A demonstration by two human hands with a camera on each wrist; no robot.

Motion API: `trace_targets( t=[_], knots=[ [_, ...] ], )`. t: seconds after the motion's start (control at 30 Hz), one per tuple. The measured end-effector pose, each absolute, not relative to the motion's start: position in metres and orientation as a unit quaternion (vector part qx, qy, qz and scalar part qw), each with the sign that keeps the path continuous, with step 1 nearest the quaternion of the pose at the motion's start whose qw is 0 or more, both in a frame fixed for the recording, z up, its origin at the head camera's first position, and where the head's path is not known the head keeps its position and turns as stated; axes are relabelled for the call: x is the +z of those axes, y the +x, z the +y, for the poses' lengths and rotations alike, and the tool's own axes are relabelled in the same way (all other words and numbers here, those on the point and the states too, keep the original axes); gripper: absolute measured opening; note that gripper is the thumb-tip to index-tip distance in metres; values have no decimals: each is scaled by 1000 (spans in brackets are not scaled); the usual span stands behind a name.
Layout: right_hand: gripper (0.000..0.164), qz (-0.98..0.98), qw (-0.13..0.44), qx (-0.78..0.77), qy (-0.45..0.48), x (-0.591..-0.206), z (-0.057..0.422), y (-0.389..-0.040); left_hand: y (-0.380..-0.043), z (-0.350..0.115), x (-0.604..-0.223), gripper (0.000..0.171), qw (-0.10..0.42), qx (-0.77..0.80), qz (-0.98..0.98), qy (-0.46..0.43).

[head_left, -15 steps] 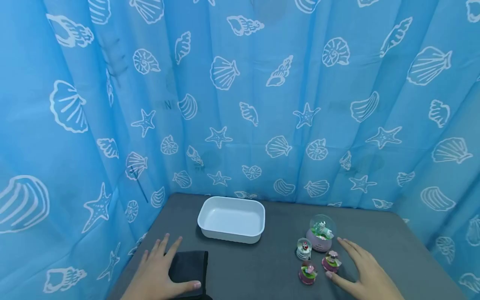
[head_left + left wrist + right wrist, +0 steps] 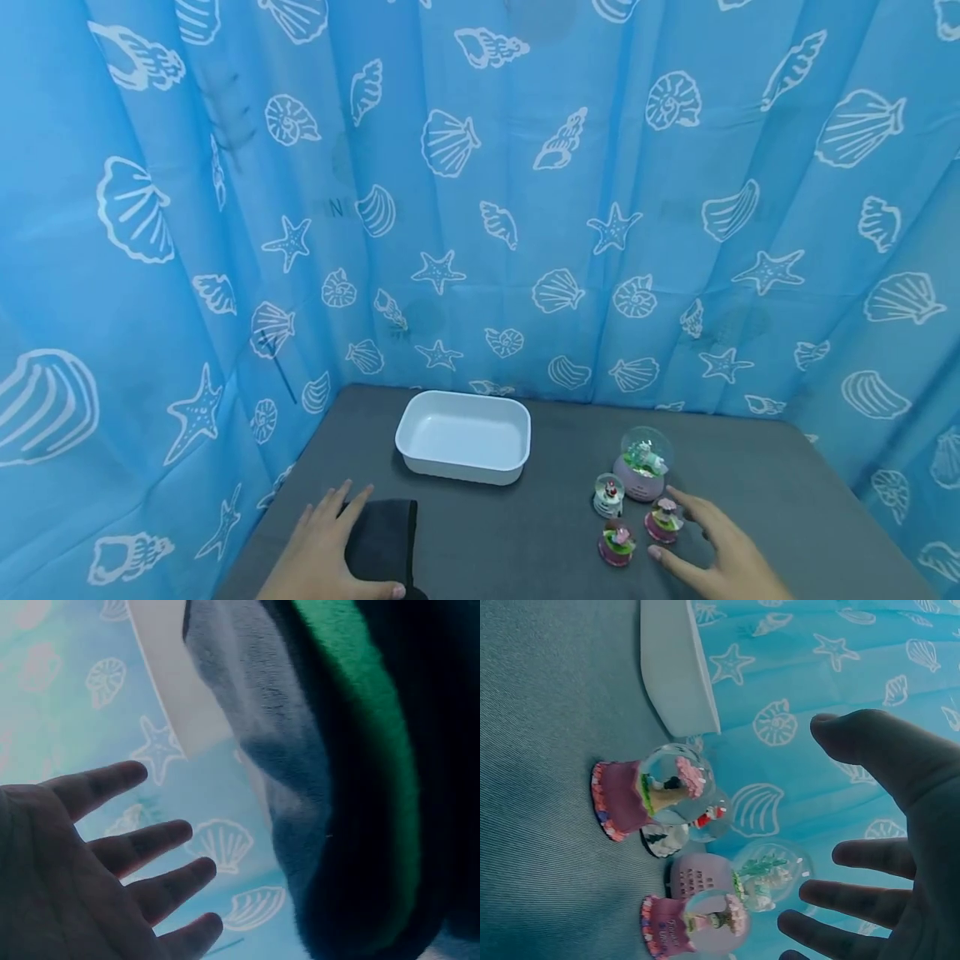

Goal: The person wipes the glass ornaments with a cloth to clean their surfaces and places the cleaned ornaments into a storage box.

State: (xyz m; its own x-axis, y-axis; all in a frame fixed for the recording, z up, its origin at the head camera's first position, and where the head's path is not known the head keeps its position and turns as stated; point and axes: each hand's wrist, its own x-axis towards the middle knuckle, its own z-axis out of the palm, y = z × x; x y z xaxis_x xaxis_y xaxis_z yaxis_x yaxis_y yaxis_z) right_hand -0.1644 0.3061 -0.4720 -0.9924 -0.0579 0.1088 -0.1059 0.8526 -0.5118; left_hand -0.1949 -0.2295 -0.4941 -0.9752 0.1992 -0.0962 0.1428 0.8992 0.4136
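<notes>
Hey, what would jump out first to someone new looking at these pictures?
Probably the bright blue, shell-printed curtain filling the background. Next, the white tray toward the back of the gray table, and four snow globes clustered on the right, beside the person's right hand.

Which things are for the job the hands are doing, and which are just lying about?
Probably for the job, being nearest the hands:
By the right hand: big snow globe, little white snow globe, pink snow globe, another pink snow globe
By the left hand: dark cloth

Probably just there:
White tray, apart from both hands
Blue curtain, behind
Gray table, underneath
</notes>
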Motion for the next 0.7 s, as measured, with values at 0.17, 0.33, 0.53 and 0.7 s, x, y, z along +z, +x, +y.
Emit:
trace_targets(
  t=[0.17,0.33,0.53,0.7],
  knots=[
    [88,-954,23,296,29,-477,304,-165,-198,-232,-500,127,72,205,972,86],
    [85,-945,-1,326,16,-482,300,-167,-198,-234,-507,127,82,213,971,76],
    [81,-937,-9,348,0,-489,299,-168,-200,-235,-513,128,82,215,971,69],
    [78,-931,-19,364,-11,-495,300,-169,-202,-234,-516,128,88,216,970,69]
  ],
)
